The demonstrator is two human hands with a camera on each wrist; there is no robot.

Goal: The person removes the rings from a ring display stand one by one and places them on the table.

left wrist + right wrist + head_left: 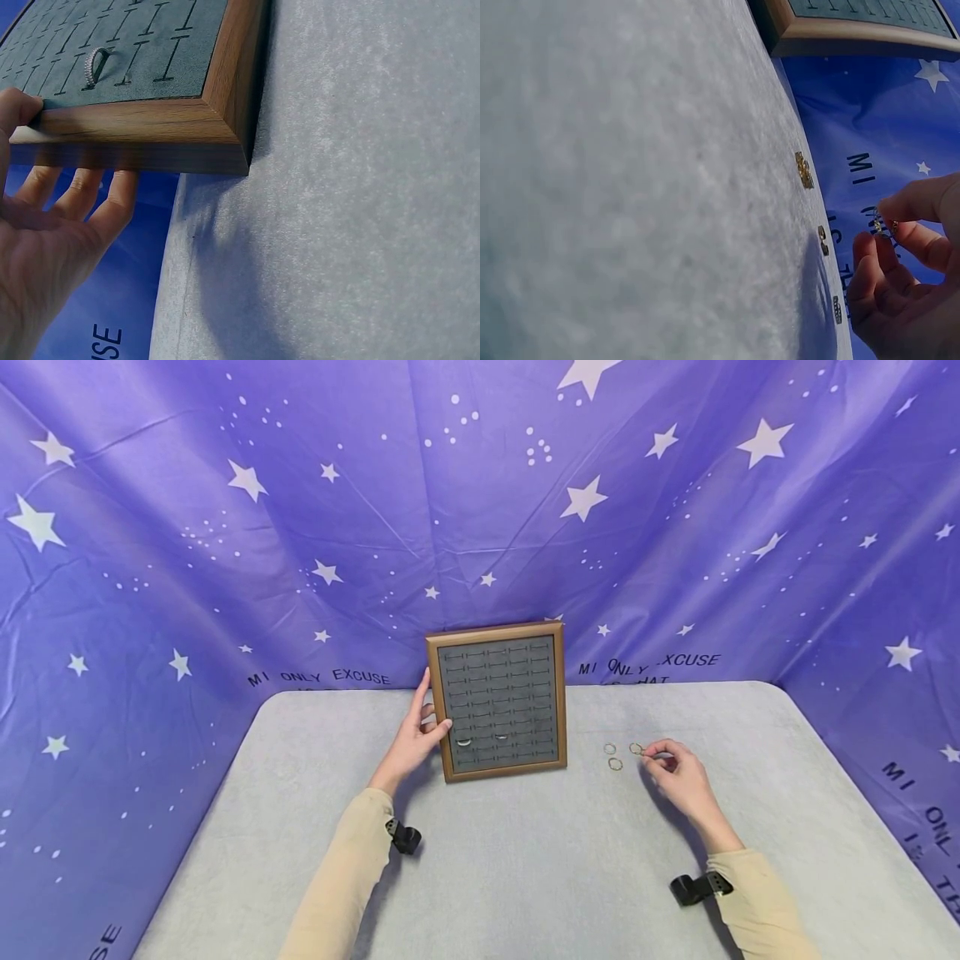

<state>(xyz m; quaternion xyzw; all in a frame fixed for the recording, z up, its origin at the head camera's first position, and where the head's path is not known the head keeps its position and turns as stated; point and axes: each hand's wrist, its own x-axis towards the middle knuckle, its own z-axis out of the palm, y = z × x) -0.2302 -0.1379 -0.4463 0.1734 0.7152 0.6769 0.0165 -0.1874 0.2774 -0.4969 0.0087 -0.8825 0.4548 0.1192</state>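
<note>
A wooden-framed ring display (497,632) with a dark grey slotted pad stands tilted up near the table's back edge. My left hand (414,739) grips its left side, thumb on the front of the frame and fingers behind, as the left wrist view shows. Two rings sit in the lower slots, one a silvery ring (91,67) lined with small stones. To the right, my right hand (681,778) pinches a small gold-coloured ring (877,222) between thumb and fingertips, just above the table. Near it lie loose rings, among them a gold ring (615,764) and a paler ring (610,748).
The table (525,860) has a pale grey, mottled surface with rounded back corners. A purple cloth (420,510) with white stars and printed words hangs behind it and at both sides. Black wrist cameras are strapped over both beige sleeves (348,860).
</note>
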